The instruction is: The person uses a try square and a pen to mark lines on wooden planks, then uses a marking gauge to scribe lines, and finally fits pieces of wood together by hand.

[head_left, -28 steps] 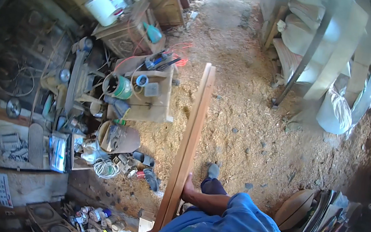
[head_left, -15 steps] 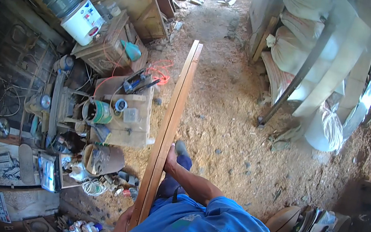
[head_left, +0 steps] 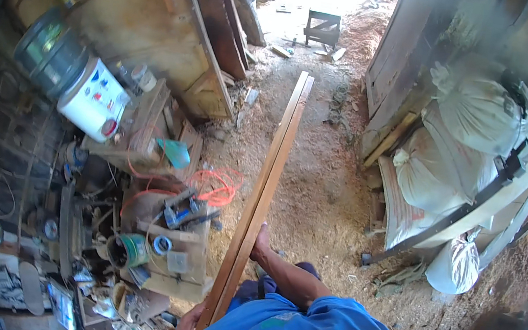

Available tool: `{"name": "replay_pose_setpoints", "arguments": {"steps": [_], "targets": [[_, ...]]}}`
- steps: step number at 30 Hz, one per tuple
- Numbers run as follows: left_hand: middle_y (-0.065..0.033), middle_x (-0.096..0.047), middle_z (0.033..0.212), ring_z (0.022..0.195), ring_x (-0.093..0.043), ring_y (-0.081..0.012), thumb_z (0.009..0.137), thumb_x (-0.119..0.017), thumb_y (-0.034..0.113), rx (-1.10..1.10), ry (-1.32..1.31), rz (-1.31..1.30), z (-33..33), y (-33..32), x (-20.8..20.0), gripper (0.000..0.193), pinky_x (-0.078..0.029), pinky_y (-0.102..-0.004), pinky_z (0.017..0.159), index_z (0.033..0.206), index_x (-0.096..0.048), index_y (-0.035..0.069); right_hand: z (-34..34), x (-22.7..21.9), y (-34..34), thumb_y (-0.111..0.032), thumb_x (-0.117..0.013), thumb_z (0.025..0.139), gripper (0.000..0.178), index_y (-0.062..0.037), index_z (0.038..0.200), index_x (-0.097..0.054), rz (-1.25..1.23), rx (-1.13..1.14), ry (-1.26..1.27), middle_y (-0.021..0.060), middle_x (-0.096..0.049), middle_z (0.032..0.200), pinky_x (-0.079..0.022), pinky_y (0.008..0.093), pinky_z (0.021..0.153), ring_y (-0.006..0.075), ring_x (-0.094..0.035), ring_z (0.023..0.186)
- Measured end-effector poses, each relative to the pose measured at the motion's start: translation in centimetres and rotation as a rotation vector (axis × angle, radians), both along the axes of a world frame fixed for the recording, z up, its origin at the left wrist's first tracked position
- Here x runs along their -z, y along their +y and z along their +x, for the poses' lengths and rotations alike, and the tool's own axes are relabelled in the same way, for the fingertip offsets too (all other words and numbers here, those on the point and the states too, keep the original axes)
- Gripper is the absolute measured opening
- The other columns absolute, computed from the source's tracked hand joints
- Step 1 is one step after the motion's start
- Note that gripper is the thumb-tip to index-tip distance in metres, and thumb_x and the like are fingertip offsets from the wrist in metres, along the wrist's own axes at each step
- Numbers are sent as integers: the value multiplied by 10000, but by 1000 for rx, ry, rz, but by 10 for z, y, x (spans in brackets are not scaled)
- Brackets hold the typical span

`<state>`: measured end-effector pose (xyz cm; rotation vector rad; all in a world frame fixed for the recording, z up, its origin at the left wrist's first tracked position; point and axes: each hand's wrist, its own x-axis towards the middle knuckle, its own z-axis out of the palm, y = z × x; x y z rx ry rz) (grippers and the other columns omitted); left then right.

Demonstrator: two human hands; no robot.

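Note:
Two long reddish-brown wooden boards lie side by side in my grip, with a thin dark gap between them. They slant up and away from my left side toward the bright doorway. My right hand is closed on their right side, around mid-length. Lower down, by my blue shirt, my left hand holds the near end from the left side. The boards partly hide its fingers.
A wooden worktable on the left carries a green bucket, a blue power tool and an orange cord. White sacks are piled on the right. A small wooden stool stands ahead on the shavings-covered ground.
I have moved forward; the worktable, sacks and stool now appear nearer. The boards' far end has swung slightly right in view, and both hands keep their hold.

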<state>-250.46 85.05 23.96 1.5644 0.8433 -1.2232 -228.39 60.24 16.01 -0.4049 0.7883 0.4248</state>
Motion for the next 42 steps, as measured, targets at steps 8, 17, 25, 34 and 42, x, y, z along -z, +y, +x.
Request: {"name": "replay_pose_setpoints", "arguments": {"steps": [8, 17, 25, 34, 42], "targets": [[-139, -646, 1184, 1084, -602, -168, 919, -498, 645, 48, 37, 33, 235, -73, -10, 672, -476, -317, 923, 1258, -580, 71, 217, 15, -68, -635, -256, 992, 702, -45, 1205, -569, 49, 58, 79, 147, -646, 1054, -525, 566, 857, 339, -652, 954], [-140, -637, 1200, 1095, -597, -170, 929, -483, 638, 23, -4, 74, 544, -200, -57, 677, -473, -317, 930, 1281, -556, 65, 507, -1, -195, -588, -303, 980, 640, -43, 1195, -561, 48, 116, 156, 179, -655, 1058, -567, 535, 812, 354, -678, 910], [-140, -629, 1213, 1105, -593, -172, 937, -469, 632, -5, -41, 40, 781, -292, -72, 682, -470, -317, 937, 1302, -535, 59, 759, -69, -300, -507, -361, 1009, 571, -9, 1212, -552, -74, 131, 289, 161, -657, 1074, -563, 533, 825, 339, -682, 921], [-141, -620, 1228, 1116, -588, -175, 947, -454, 624, -10, 7, -23, 1052, -375, -61, 688, -467, -317, 945, 1325, -511, 53, 1013, -22, -382, -514, -358, 999, 637, 32, 1236, -584, -280, 66, 254, 168, -663, 1143, -549, 492, 855, 317, -680, 1004], [-142, -612, 1242, 1126, -584, -177, 955, -440, 618, 23, 8, -89, 1259, -455, -71, 693, -464, -317, 951, 1346, -490, 47, 1229, -70, -457, -439, -368, 971, 566, 15, 1198, -619, -223, 125, 297, 169, -673, 1111, -541, 486, 848, 321, -683, 977]]}}
